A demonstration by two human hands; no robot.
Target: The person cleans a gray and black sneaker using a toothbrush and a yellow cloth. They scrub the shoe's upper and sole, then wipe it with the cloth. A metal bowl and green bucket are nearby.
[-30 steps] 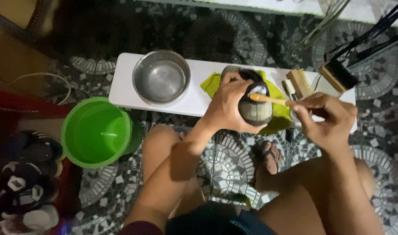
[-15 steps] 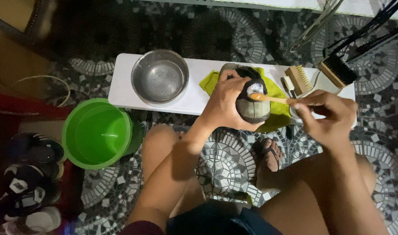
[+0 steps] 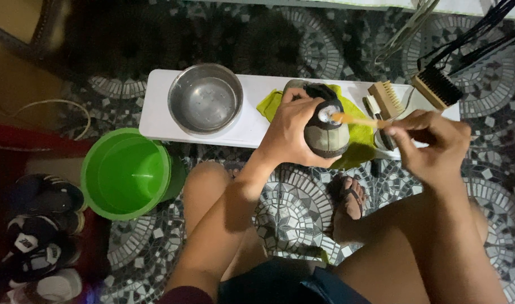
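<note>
Head view: the left hand (image 3: 294, 132) is wrapping its fingers around a dark shoe (image 3: 326, 134), holding it just above the front edge of the white surface (image 3: 156, 115). The right hand (image 3: 435, 149) is pinching a small brush with a pale wooden handle (image 3: 359, 120), fingers closed on the handle end, and the brush head is touching a light patch on the shoe's upper. The shoe is sitting over a yellow-green cloth (image 3: 361, 138) that is spread on the surface and hanging over its front edge.

Left of the shoe on the same surface a steel bowl (image 3: 205, 99) is standing, well apart from both hands. Right of the shoe, two wooden-backed brushes are lying on the surface: a pale-bristled one (image 3: 386, 98) just beside the cloth and a dark-bristled one (image 3: 436, 88) further right. A green bucket (image 3: 128, 173) is standing on the mosaic floor (image 3: 291, 202) below the surface's left end. Further left of the bucket, several dark shoes (image 3: 35, 236) are lying in shadow. A sandalled foot (image 3: 350, 197) is resting on the floor below the held shoe.
</note>
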